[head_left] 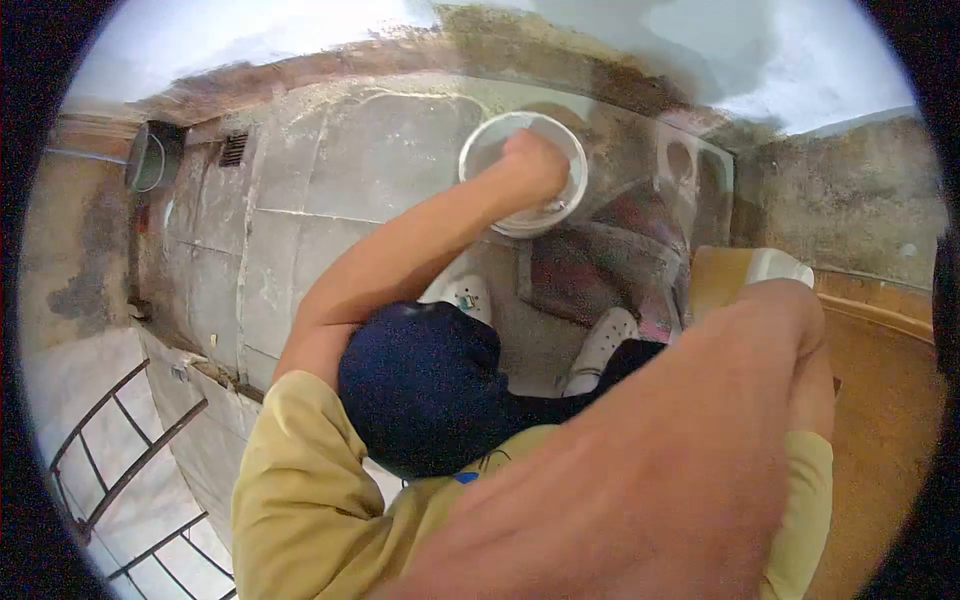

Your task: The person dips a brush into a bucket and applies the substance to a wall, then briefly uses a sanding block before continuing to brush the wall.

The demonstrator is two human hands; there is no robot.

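Note:
My left hand [538,168] reaches down inside a white bucket [467,160] that stands on the floor ahead of my feet. The hand looks curled into a fist, but its fingertips and whatever they may hold are hidden in the bucket. My right arm crosses close to the camera, bent at the elbow, with its forearm running off the bottom edge; that hand is out of view. Below the bucket are my white clogs [468,295] and a dark trousered knee [420,390].
A dark reddish mat [585,270] lies crumpled beside the bucket on grey floor slabs [380,150]. At far left are a dark round container [155,158] and a small floor grate [233,150]. Behind my right elbow stands a yellowish-brown object [720,278]. Metal bars [125,425] show at lower left.

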